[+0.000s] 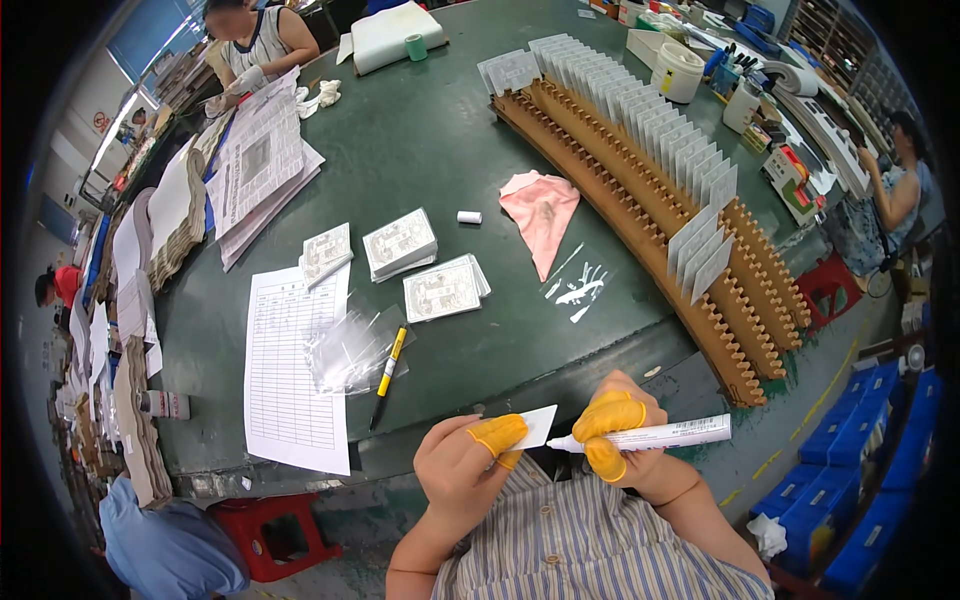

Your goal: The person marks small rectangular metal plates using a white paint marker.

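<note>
My left hand, with yellow finger covers on thumb and finger, pinches a small pale card just past the table's front edge. In my right hand, also in yellow finger covers, is a white marker pen. Its uncapped tip points left and meets or nearly meets the card's edge; which, I cannot tell. Farther in on the table lies a small white cap. Stacks of printed cards sit left of it. A pink cloth lies to its right, above a clear sheet with white smears.
Notched brown racks curve along the right, many cards upright in them. A printed form, plastic sleeves and a yellow-black pen lie at left. Newspapers are farther back. Co-workers sit around; blue bins stand right.
</note>
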A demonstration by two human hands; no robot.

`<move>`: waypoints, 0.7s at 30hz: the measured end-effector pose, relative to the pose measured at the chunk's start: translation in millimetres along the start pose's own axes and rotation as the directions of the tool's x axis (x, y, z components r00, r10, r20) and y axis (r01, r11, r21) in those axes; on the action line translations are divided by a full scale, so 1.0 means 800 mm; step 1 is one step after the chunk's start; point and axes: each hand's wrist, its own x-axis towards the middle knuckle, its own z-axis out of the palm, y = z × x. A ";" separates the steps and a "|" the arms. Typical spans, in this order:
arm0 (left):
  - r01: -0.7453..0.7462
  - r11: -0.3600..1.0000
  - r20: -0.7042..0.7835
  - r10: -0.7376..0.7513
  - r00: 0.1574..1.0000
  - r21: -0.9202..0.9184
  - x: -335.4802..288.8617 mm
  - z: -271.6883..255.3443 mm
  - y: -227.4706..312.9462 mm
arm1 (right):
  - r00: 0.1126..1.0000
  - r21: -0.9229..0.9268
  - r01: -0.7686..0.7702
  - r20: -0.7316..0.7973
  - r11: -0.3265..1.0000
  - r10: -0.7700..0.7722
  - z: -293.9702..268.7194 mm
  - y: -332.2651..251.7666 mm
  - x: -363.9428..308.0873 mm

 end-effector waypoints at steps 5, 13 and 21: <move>-0.008 1.000 0.020 0.009 1.000 -0.030 0.001 0.000 0.002 | 0.998 -0.004 0.068 0.001 0.998 -0.068 0.001 0.003 0.002; 0.043 0.995 0.028 -0.040 0.999 -0.092 -0.005 -0.001 0.000 | 0.999 0.006 0.027 -0.031 1.000 -0.027 0.005 0.011 -0.001; 0.070 0.988 0.020 -0.068 0.998 -0.137 -0.006 0.001 -0.002 | 0.994 0.058 -0.027 -0.109 0.998 0.033 0.006 0.008 0.000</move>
